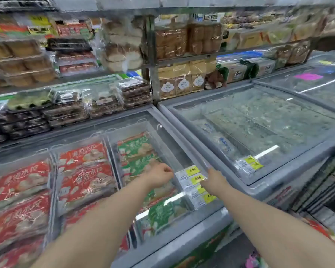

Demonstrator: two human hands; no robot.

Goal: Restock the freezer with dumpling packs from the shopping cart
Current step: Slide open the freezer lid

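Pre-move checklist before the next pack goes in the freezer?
1. Lid grip: ok, right hand holds the glass lid edge.
2. Free hand: cannot tell, left hand is curled over the green dumpling packs.
3. Pack in hand: not ok, neither hand holds one.
4. Lid clear of green bin: not ok, glare suggests glass over the near packs.
5. Shopping cart reachable: cannot tell, only black wire at right.

Seen through a single wide-angle head camera: the view faces forward and steeply down over the open freezer (155, 115) at arm's reach, forearms (104, 219) entering from the bottom edge, bakery shelves (151, 55) across the top, a second freezer (290, 157) at right.
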